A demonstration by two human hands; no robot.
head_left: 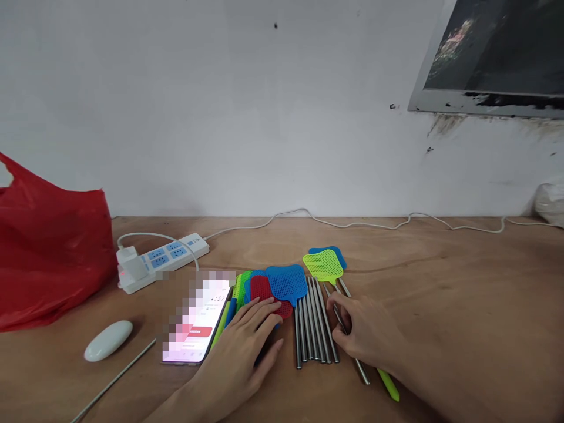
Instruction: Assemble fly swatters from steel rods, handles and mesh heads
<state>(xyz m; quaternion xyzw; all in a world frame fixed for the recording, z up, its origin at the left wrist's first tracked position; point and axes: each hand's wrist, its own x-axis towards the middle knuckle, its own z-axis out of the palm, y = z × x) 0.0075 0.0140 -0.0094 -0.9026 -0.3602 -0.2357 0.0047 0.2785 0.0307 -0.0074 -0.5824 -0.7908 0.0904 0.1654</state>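
My left hand (247,346) lies with fingers stretched over a pile of fly swatters, its fingertips at a red swatter head (263,289). A blue swatter head (287,282) overlaps the red one, and green heads (242,288) show behind. Several slim metal rods (312,329) lie side by side between my hands. My right hand (368,329) pinches a metal rod (362,371) just right of that row. Beyond it lies a yellow-green swatter head (324,264) over another blue head (339,256). A yellow-green handle (388,385) sticks out below my right wrist.
A lit phone (198,323) lies left of the swatters. Farther left are a white mouse-shaped object (108,341), a power strip (165,258) with a plugged-in charger (131,262), and a red plastic bag (53,252). A white cable (361,225) runs along the wall.
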